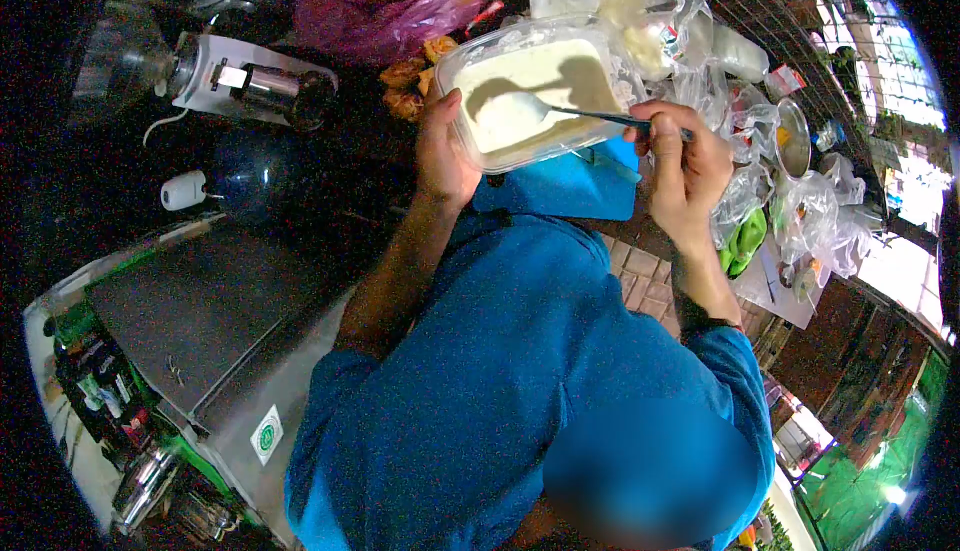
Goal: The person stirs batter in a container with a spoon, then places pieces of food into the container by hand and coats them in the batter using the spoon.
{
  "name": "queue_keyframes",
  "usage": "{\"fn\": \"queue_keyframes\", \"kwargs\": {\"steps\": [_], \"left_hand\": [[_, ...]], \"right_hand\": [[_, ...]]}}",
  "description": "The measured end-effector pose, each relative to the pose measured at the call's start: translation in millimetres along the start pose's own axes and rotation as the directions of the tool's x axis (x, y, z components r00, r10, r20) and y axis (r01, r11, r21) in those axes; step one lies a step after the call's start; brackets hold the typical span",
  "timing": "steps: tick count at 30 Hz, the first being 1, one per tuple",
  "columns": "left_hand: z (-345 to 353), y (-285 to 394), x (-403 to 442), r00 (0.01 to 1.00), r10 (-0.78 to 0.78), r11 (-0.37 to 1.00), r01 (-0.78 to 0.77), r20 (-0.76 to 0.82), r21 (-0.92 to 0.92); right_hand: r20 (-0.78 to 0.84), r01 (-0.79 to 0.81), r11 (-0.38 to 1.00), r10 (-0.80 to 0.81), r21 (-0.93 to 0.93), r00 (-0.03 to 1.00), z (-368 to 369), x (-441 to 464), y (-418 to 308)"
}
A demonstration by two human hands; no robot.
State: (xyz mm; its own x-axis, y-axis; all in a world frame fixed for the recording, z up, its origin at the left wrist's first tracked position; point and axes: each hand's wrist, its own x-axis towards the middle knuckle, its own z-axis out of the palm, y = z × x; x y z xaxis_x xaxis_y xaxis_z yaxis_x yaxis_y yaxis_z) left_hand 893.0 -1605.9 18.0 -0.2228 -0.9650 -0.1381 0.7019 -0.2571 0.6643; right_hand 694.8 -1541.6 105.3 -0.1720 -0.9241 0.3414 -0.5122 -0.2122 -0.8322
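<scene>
My left hand (pixel 446 156) grips the left side of a clear plastic tub (pixel 510 163), thumb at its rim. Inside the tub lies a pale cream-coloured mixture (pixel 550 61) with dark shadows across it. My right hand (pixel 688 163) is closed around the handle of a metal spoon (pixel 592 114). The spoon's bowl is over the tub and carries some white stuff; whether it touches the mixture I cannot tell. Below the tub hangs something blue (pixel 560 189).
Clear plastic bags (pixel 690 36) and a metal bowl (pixel 793 138) crowd the right side. A pink plastic bag (pixel 390 1) lies at the back. On the left stand a white-and-black appliance (pixel 255 81) and a dark-topped counter (pixel 190 301). Green cloth (pixel 742 241) lies at right.
</scene>
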Motion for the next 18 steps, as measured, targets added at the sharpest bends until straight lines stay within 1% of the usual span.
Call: {"fn": "queue_keyframes", "kwargs": {"steps": [1,2,3,4,5,6,8,9,10,11,13,14,15,17,18], "left_hand": [[0.0,0.7,0.2,0.998,0.036,0.999,-0.037,0.058,0.016],[-2.7,0.0,-0.1,0.998,0.037,0.999,-0.038,0.057,0.016],[-6.9,-1.9,-0.2,0.999,-0.014,1.000,0.014,0.048,-0.003],[-9.8,-3.3,0.1,0.997,-0.064,0.998,0.065,0.040,-0.022],[-10.7,-4.6,0.7,0.997,-0.060,0.998,0.061,0.040,-0.024],[-11.0,-5.9,1.1,0.998,-0.059,0.998,0.060,0.016,-0.036],[-8.5,-5.8,0.3,0.998,-0.058,0.997,0.058,-0.008,-0.048],[-4.6,-3.8,-1.2,0.999,-0.023,1.000,0.023,-0.021,-0.011],[-2.6,-2.5,-2.6,0.999,0.011,1.000,-0.010,-0.034,0.027],[-4.0,-3.3,-2.6,0.999,0.008,1.000,-0.007,-0.035,0.027],[-7.5,-5.1,-1.2,1.000,-0.012,1.000,0.012,-0.025,-0.005],[-7.6,-4.7,-1.2,1.000,-0.013,1.000,0.013,-0.024,-0.005],[-7.5,-4.2,-1.6,1.000,-0.022,1.000,0.022,-0.022,-0.009],[-7.2,-2.9,-2.4,0.999,-0.039,0.999,0.039,-0.020,-0.016],[-7.3,-2.5,-2.8,0.999,-0.048,0.999,0.048,-0.019,-0.021]], "right_hand": [[0.043,0.038,0.999,-0.038,-0.010,0.998,0.2,-0.1,-0.7],[0.042,0.057,0.995,-0.053,-0.081,0.998,5.0,-1.1,7.0],[0.043,0.057,0.995,-0.054,-0.081,0.998,5.9,-0.3,6.4],[0.037,0.084,0.984,-0.079,-0.157,0.996,7.1,1.0,5.2],[0.035,0.111,0.967,-0.106,-0.231,0.994,8.1,2.8,3.7],[0.003,0.078,0.965,-0.079,-0.252,0.997,7.8,2.8,-0.6],[-0.021,0.067,0.967,-0.074,-0.246,0.997,2.3,4.6,-3.6],[-0.048,0.052,0.969,-0.066,-0.242,0.997,0.5,4.8,-3.8],[-0.088,0.052,0.988,-0.066,-0.147,0.994,3.5,6.0,-1.3],[-0.089,0.050,0.988,-0.064,-0.148,0.994,4.2,6.5,-1.9],[0.012,0.020,0.996,-0.019,-0.089,1.000,4.0,7.9,-3.5],[0.034,0.069,0.983,-0.064,-0.169,0.997,4.9,8.3,0.2],[0.033,0.068,0.983,-0.064,-0.169,0.997,4.1,8.3,-1.0],[-0.009,0.057,0.972,-0.061,-0.229,0.998,1.3,9.1,-7.2],[-0.024,0.012,0.975,-0.017,-0.222,1.000,0.2,10.0,-11.7]]}}
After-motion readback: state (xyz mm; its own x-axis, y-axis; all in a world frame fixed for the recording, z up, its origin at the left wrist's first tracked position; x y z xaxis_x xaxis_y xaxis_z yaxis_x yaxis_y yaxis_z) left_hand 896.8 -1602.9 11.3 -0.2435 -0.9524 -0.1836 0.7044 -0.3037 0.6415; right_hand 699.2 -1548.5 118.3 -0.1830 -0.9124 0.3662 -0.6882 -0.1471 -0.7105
